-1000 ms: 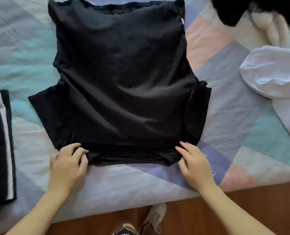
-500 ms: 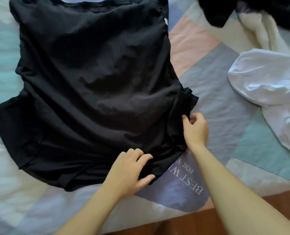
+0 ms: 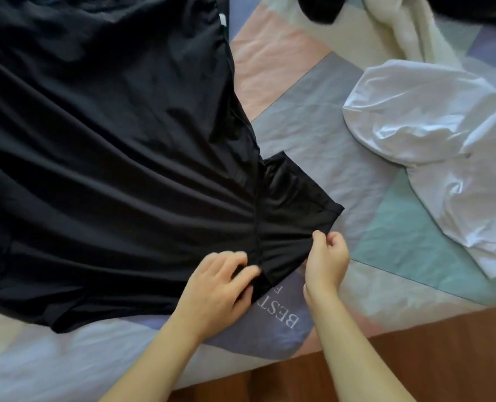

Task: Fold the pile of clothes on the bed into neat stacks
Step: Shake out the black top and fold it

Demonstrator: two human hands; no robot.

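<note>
A black T-shirt [image 3: 110, 140] lies spread flat on the bed, filling the left and middle of the head view, with its neck end toward me. Its right sleeve [image 3: 293, 210] sticks out to the right, now unfolded. My right hand [image 3: 326, 262] pinches the sleeve's near hem between thumb and fingers. My left hand [image 3: 217, 288] rests on the shirt at the shoulder seam, fingers lightly bent and pressing the cloth down.
A crumpled white garment [image 3: 432, 134] lies on the right of the pastel patchwork bedsheet [image 3: 313, 117]. Cream cloth [image 3: 406, 33] and dark clothes [image 3: 319, 7] sit at the far right top. The wooden floor [image 3: 444, 358] shows beyond the bed's near edge.
The view has shifted right and closer. My left hand moved from the shirt's near left edge to the right shoulder seam. My right hand took the tucked sleeve and pulled it out flat.
</note>
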